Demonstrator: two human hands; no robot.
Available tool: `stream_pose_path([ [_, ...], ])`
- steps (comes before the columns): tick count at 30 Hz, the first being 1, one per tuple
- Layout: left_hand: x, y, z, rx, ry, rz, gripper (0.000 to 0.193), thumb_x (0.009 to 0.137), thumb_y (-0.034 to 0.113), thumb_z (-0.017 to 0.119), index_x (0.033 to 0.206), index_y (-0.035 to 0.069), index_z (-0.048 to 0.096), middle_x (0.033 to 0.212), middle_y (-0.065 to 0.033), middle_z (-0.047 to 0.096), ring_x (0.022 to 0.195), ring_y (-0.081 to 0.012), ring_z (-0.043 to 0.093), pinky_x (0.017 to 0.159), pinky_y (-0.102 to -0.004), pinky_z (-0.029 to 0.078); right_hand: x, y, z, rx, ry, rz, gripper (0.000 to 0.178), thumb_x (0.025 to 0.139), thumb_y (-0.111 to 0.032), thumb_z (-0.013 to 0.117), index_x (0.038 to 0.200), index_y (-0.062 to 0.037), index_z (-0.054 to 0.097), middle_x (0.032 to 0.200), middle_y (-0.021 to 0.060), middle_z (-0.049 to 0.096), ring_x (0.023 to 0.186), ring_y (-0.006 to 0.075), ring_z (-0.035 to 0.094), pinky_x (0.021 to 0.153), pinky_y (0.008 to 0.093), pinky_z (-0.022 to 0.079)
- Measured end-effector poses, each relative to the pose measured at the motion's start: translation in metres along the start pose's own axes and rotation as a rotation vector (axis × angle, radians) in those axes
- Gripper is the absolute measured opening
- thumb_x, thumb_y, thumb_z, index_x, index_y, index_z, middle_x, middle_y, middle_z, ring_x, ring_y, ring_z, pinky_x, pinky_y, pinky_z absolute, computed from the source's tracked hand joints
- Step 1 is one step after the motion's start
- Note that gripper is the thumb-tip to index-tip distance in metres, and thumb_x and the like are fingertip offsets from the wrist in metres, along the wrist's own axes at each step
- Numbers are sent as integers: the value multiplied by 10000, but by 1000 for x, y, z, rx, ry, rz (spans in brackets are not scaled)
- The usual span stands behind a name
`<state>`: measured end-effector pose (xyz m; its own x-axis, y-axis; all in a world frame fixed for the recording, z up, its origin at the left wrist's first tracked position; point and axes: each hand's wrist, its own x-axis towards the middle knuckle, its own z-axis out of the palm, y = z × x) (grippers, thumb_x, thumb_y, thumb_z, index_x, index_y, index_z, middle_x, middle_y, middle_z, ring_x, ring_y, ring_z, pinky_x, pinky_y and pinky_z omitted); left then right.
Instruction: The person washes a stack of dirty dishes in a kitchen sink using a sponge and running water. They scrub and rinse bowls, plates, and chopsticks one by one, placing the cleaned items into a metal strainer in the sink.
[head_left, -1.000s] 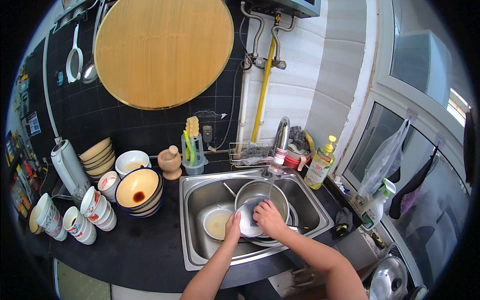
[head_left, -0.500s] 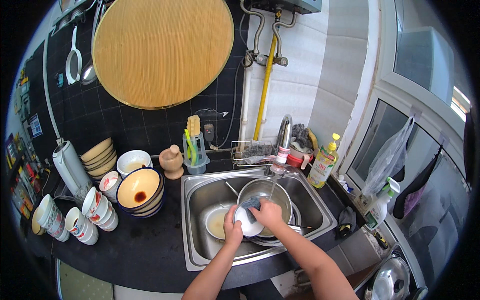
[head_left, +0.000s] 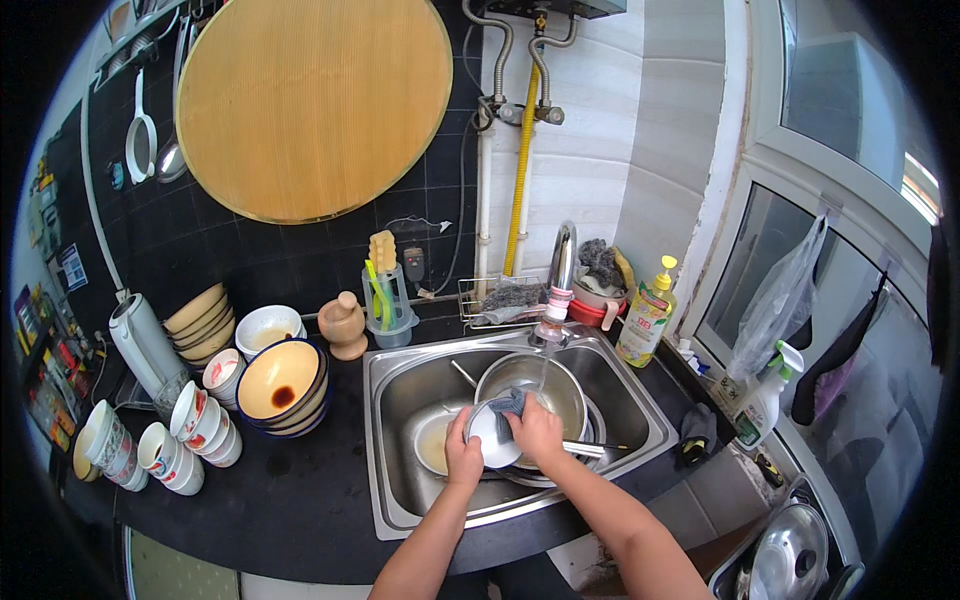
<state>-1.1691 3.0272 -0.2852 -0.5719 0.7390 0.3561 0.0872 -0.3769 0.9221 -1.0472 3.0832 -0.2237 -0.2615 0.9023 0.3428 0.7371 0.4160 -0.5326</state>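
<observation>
Over the sink, my left hand (head_left: 463, 450) grips the left rim of a small white bowl (head_left: 493, 444), its open side tilted up. My right hand (head_left: 537, 430) is closed on a grey cloth (head_left: 509, 402) and presses it to the bowl's far inner side. Behind and beneath my hands sits a round metal pot (head_left: 562, 388) in the steel sink (head_left: 383, 490). Water runs from the faucet (head_left: 563, 262) into that pot. Left of it, a white dish (head_left: 430, 440) with cloudy liquid lies on the sink bottom, partly hidden by my left hand.
Stacked bowls (head_left: 285, 388) and several patterned cups (head_left: 205, 425) crowd the counter at left. Near the sink's back edge stand a wooden mortar (head_left: 343, 325), a clear utensil holder (head_left: 390, 305) and a wire rack (head_left: 500, 300). A soap bottle (head_left: 647, 318) and a spray bottle (head_left: 765, 400) are at right.
My right hand has shifted slightly, and more of the cloth shows at the bowl's far rim. A shiny handle beside my right wrist shows more plainly. The whole view has shifted slightly.
</observation>
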Motion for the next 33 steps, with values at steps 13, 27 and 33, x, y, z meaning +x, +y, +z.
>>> stream_pose_path([
  [13, -7, 10, 7, 26, -70, -74, 661, 632, -47, 406, 1282, -2, 295, 1207, -193, 421, 1155, -286, 402, 991, -320, 288, -5, 8, 14, -71, -6, 105, 352, 830, -248, 575, 992, 42, 461, 747, 198, 617, 611, 311, 629, 518, 384, 495],
  [27, -12, 16, 15, 120, -139, -187, 510, 640, -58, 341, 1137, -13, 446, 1083, -182, 526, 1065, -260, 486, 947, -315, 336, 13, 2, -18, -259, -157, -541, 226, 775, -217, 512, 926, -50, 533, 928, 140, 589, 938, 279, 550, 798, 409, 431],
  [33, -8, 18, 14, -86, 90, -203, 506, 627, -84, 327, 1111, -4, 447, 1032, -169, 534, 985, -254, 515, 909, -310, 366, -14, 16, -20, -367, -238, 0, 419, 765, -412, 562, 837, -1, 598, 797, 177, 606, 818, 311, 578, 661, 405, 482],
])
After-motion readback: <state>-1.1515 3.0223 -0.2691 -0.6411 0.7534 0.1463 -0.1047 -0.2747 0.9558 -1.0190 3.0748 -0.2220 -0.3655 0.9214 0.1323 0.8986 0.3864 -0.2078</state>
